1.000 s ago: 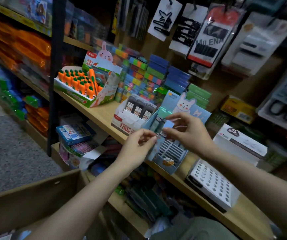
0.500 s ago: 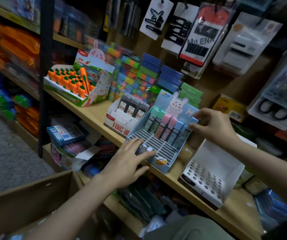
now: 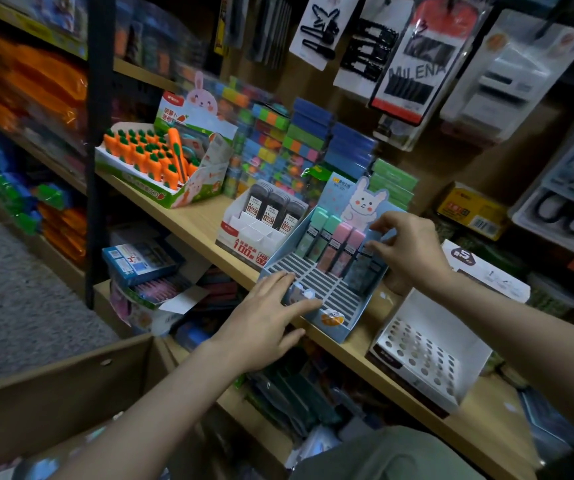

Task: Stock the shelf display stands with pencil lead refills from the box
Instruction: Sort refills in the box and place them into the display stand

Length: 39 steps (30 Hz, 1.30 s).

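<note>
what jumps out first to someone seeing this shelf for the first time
The bright orange carrot-shaped items in the green and white display box at the wooden shelf's left. Mid-shelf, the pale blue cardboard rabbit stand holds pastel lead refill cases along its back row, left hand on its front edge, right hand at the back.

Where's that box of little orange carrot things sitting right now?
The carrot box sits far left on the wooden shelf, left of the white refill stand and well clear of both hands.

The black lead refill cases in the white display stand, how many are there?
3, standing side by side in the back row of the white display stand: left, middle, right. Front slots look empty.
</note>
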{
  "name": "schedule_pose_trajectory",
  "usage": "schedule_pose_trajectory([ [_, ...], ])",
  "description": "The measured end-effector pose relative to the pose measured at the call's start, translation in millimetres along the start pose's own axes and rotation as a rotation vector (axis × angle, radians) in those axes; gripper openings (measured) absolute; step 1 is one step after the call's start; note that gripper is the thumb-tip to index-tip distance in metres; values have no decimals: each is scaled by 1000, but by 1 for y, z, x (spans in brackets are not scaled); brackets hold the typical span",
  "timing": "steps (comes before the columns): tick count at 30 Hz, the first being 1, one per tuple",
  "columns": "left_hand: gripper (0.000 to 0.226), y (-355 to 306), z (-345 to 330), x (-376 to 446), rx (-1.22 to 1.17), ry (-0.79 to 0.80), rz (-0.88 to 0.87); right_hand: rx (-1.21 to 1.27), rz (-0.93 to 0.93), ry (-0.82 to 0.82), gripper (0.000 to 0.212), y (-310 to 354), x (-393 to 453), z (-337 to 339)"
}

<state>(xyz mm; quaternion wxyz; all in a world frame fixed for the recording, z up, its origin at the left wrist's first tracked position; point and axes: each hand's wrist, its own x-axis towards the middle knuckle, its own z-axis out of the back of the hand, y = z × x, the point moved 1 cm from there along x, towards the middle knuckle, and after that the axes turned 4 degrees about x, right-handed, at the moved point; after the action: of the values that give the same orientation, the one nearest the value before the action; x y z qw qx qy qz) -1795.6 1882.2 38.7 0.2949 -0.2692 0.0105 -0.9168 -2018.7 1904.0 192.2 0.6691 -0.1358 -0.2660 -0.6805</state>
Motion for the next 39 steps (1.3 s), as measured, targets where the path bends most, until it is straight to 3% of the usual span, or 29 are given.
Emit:
schedule_pose_trajectory([
  [7,65,-1,2,0,11,103,-22,20,1,-2,23,2,-2,-1],
  [16,66,0,-3,-1,28,86,-24,-13,-97,-57,22,2,-18,-25],
  [24,70,1,-4,-6,-13,79,-33,-76,-78,68,60,11,-32,-16],
  [26,67,0,-1,-14,-73,39,-36,20,-63,33,61,19,-38,-13],
  [29,54,3,3,-37,-164,-132,-14,190,-3,-5,44,46,-52,-11],
  [31,41,11,0,-58,-213,-200,88,248,125,64,32,73,-66,-19],
  [35,25,42,-14,-123,-313,-117,424,347,392,386,24,137,-103,-68],
  [39,17,75,-32,-213,-434,7,985,419,376,720,25,188,-144,-153],
])
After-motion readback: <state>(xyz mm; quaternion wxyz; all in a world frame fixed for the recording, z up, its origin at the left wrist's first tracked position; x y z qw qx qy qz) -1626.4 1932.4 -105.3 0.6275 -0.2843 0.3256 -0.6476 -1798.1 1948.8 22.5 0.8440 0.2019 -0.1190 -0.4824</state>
